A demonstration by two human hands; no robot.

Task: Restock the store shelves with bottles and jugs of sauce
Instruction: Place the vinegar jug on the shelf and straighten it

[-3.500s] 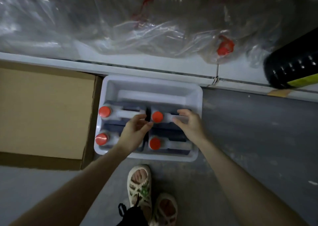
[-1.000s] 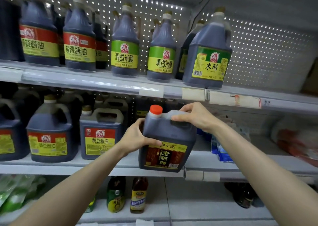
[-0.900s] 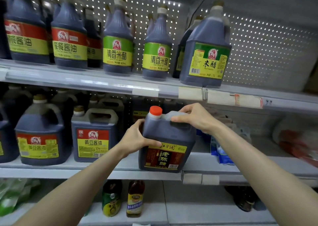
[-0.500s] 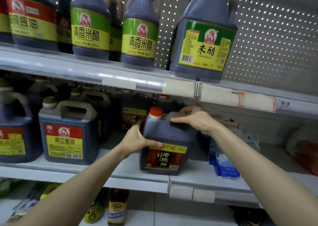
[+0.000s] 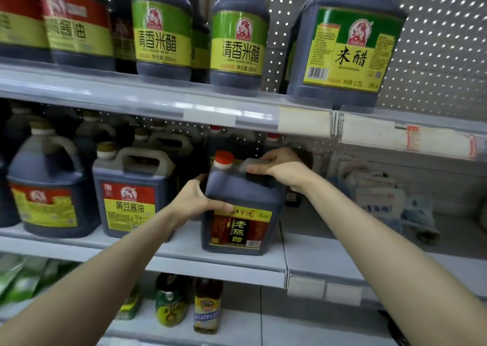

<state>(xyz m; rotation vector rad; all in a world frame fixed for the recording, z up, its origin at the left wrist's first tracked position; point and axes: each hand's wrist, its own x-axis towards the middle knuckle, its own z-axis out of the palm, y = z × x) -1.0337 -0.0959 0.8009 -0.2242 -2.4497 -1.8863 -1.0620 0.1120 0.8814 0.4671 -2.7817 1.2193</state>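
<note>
Jug [image 5: 243,196] stands beside soy jug [image 5: 129,187], red-capped jugs [image 5: 216,128] behind.

A square jug [image 5: 245,195] of dark sauce, with a red cap [image 5: 224,158] and a dark red label [image 5: 241,228] facing out, stands upright on the middle shelf [image 5: 184,248] near its front edge, right of a yellow-labelled jug [image 5: 130,187]. The left hand [image 5: 193,202] grips its side, the right hand [image 5: 282,167] its top handle.

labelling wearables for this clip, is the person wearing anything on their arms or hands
Nothing worn shows. The left forearm and right forearm are bare to the frame's edge, with no sleeve in view. The left hand and right hand have no gloves, and no rings, watch or wristband can be seen.
</note>
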